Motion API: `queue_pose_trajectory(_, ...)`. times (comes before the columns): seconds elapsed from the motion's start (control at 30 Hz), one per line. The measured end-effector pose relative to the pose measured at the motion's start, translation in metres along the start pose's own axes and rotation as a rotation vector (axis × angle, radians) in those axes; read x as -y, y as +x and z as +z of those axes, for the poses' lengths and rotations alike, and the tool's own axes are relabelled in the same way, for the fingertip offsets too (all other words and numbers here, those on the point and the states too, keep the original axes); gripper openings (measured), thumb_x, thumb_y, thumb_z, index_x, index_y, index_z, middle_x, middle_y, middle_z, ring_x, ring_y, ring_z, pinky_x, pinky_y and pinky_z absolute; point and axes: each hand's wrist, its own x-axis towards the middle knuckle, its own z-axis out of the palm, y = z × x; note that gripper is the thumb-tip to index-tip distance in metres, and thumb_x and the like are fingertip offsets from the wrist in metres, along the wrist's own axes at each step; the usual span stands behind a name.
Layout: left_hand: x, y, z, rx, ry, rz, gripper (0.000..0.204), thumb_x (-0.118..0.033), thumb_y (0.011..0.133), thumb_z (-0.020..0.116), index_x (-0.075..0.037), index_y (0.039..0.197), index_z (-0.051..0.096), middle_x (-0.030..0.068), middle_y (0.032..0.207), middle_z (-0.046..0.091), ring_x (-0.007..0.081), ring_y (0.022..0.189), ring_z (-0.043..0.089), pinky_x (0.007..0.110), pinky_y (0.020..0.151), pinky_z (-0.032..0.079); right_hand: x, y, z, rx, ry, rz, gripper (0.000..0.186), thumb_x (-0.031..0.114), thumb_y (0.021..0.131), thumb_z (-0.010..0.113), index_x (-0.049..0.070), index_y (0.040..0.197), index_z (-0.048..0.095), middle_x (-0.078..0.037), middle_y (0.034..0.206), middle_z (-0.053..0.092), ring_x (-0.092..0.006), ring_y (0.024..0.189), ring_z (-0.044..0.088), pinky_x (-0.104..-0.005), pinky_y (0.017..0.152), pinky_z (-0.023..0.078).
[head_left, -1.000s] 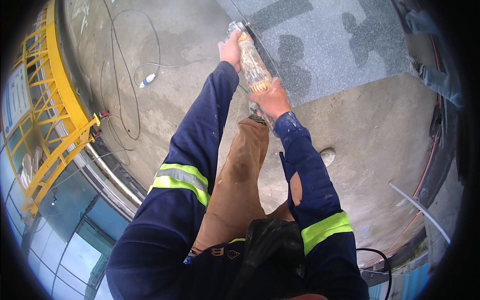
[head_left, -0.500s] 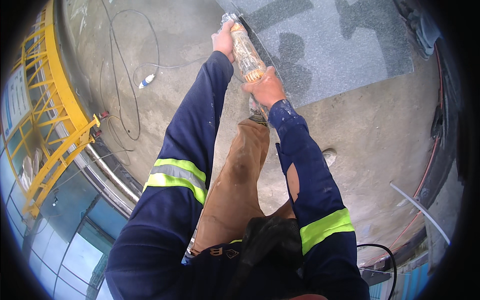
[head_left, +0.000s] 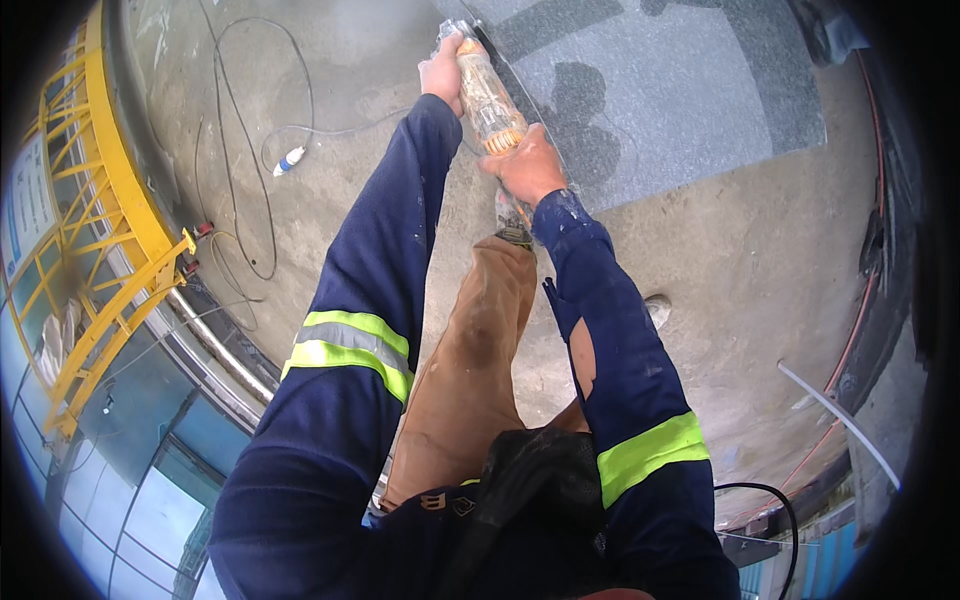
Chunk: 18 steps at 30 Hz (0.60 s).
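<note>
With both hands I hold a dusty angle grinder (head_left: 490,98), orange under a pale crust, along the left edge of a grey speckled stone slab (head_left: 690,120). My left hand (head_left: 442,76) is closed round its far end, near the metal head. Closed on the rear part, just behind the orange vented ring, is my right hand (head_left: 530,168). The disc is hidden from this angle. Below the right hand one of my shoes (head_left: 509,210) shows on the concrete. Haze hangs above the tool's far end.
A cable (head_left: 312,85) loops over the floor at left, beside a blue-and-white plug (head_left: 290,161). Farther left stands a yellow metal frame (head_left: 118,150) before glass panels. A pale strip (head_left: 840,420) and a red line (head_left: 868,310) lie at right.
My hands and the angle grinder have shifted slightly left and away along the slab's edge. The dark cloth-like thing at the upper right has moved farther up. Both hands keep their grip.
</note>
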Motion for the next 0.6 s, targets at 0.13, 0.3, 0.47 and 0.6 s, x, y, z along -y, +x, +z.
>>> queue_pose_trajectory(0.13, 0.004, -0.021, 0.002, -0.029, 0.004, 0.005, 0.044, -0.036, 0.101, 0.061, 0.006, 0.113, 0.063, 0.0167, 0.094, 0.071, 0.0294, 0.078, 0.073, 0.047, 0.071, 0.061, -0.010, -0.013, 0.002, -0.028, 0.009, -0.032, 0.068, 0.022, 0.078, 0.085, -0.009, 0.123, 0.044, -0.029, 0.104, 0.070, -0.0297, 0.072, 0.076, -0.0390, 0.061, 0.062)
queue_pose_trajectory(0.3, 0.009, -0.038, 0.001, 0.002, -0.025, -0.015, 0.043, -0.035, 0.101, 0.061, 0.006, 0.111, 0.064, 0.0165, 0.092, 0.071, 0.0288, 0.076, 0.073, 0.046, 0.070, 0.061, -0.021, -0.023, 0.001, 0.002, 0.060, 0.028, 0.068, 0.022, 0.077, 0.085, -0.008, 0.122, 0.044, -0.029, 0.104, 0.070, -0.0311, 0.073, 0.076, -0.0397, 0.061, 0.061)
queue_pose_trajectory(0.47, 0.017, -0.048, 0.001, -0.034, -0.016, 0.002, 0.043, -0.035, 0.100, 0.061, 0.006, 0.110, 0.064, 0.0172, 0.091, 0.071, 0.0288, 0.074, 0.072, 0.046, 0.068, 0.060, -0.032, -0.030, 0.004, -0.028, 0.027, 0.001, 0.067, 0.023, 0.077, 0.087, -0.006, 0.119, 0.044, -0.030, 0.103, 0.071, -0.0325, 0.074, 0.076, -0.0414, 0.064, 0.062)
queue_pose_trajectory(0.6, 0.020, -0.050, 0.001, -0.029, -0.013, -0.003, 0.044, -0.036, 0.100, 0.061, 0.007, 0.109, 0.064, 0.0174, 0.089, 0.071, 0.0288, 0.073, 0.072, 0.046, 0.067, 0.060, -0.036, -0.034, 0.003, -0.013, 0.064, 0.005, 0.066, 0.023, 0.076, 0.087, -0.004, 0.117, 0.043, -0.030, 0.102, 0.071, -0.0341, 0.075, 0.076, -0.0422, 0.066, 0.063)
